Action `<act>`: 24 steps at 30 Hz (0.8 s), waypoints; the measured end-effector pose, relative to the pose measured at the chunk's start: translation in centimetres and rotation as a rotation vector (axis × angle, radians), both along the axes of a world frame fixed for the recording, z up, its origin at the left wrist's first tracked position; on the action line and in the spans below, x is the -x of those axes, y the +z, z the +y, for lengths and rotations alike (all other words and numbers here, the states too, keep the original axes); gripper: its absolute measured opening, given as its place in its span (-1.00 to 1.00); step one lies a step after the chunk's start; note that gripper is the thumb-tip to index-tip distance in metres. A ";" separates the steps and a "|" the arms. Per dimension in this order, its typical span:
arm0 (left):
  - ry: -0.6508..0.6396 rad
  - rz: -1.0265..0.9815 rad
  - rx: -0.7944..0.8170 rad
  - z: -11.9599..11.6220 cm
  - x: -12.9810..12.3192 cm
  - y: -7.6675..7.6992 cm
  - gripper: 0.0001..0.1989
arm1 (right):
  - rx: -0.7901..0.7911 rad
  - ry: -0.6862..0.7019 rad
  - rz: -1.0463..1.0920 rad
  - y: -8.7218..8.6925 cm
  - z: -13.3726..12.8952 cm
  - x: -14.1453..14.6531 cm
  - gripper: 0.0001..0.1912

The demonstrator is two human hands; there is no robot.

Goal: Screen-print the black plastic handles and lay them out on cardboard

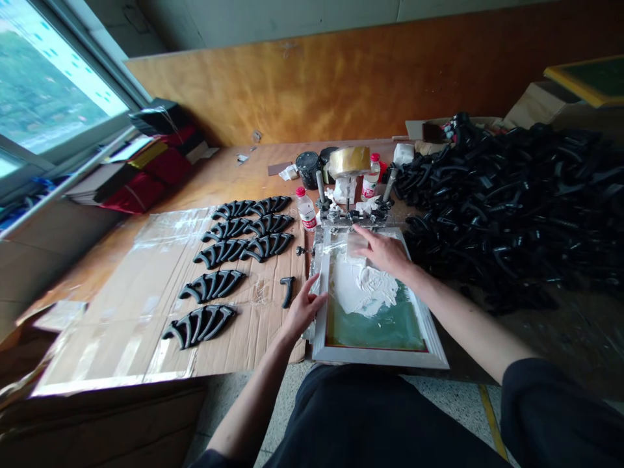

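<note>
A silver-framed printing screen (319, 335) with green mesh lies in front of me, white paste (375, 286) smeared over its upper half. My right hand (385, 252) is above the far part of the mesh, closed on a pale, see-through scraper (358, 249) at the paste's upper edge. At the screen's left rail is my left hand (306, 307), thumb and forefinger apart; whether it presses on the rail I cannot tell. Left of it a single black curved handle (287, 291) lies on the cardboard (263, 325). A metal clamp (353, 222) stands at the screen's far end.
Several rows of black handles (209, 286) lie on the cardboard at left. A large heap of black parts (497, 208) fills the right side. Behind the screen stand two red-capped bottles (307, 211), a tape roll (350, 160) and a dark tub (308, 170).
</note>
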State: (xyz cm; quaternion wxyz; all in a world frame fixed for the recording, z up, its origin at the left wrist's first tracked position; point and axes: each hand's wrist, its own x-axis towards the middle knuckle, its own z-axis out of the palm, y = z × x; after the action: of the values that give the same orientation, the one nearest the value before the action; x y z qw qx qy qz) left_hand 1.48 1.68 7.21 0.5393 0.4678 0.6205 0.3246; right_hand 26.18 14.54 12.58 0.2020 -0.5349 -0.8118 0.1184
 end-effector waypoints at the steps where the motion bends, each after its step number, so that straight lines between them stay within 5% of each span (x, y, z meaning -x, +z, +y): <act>1: 0.024 -0.046 -0.006 0.1 -0.1 1.4 -0.36 | -0.010 -0.082 0.034 0.6 1.1 -1.3 -0.44; 4: 0.134 -0.156 -0.065 1.0 -0.7 5.8 -0.48 | -0.090 -0.383 0.189 1.0 2.5 -6.6 -0.60; 6: 0.182 -0.249 -0.177 2.4 -1.3 8.3 -0.44 | -0.092 -0.469 0.210 -0.2 1.6 -9.2 -0.61; 8: 0.188 -0.343 -0.306 4.3 -1.8 10.0 -0.40 | -0.038 -0.423 0.175 -2.4 -0.3 -9.6 -0.59; 11: 0.230 -0.427 -0.404 6.4 -2.7 10.8 -0.38 | 0.036 -0.201 0.105 -6.5 -4.0 -6.5 -0.74; 14: 0.337 -0.488 -0.318 5.3 -4.3 8.7 -0.41 | 0.089 -0.023 -0.049 -9.1 -7.0 -2.2 -0.86; 19: 0.108 -0.604 0.363 -1.9 -8.1 1.7 -0.37 | 0.097 -0.071 0.006 -8.4 -11.4 2.5 -0.88; 22: 0.191 -0.577 0.360 -3.6 -7.4 -1.0 -0.40 | 0.026 0.215 0.150 -7.5 -12.4 2.5 -0.84; 24: 0.203 -0.375 0.258 -2.6 -4.4 -2.0 -0.42 | 0.014 0.218 0.168 -7.8 -11.1 0.1 -0.80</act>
State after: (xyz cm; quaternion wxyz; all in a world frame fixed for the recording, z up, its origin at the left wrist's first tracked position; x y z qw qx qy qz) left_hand 5.88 -0.90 5.24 0.6649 0.2620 0.5895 0.3765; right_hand 26.08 3.43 4.80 0.2518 -0.4332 -0.8444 0.1896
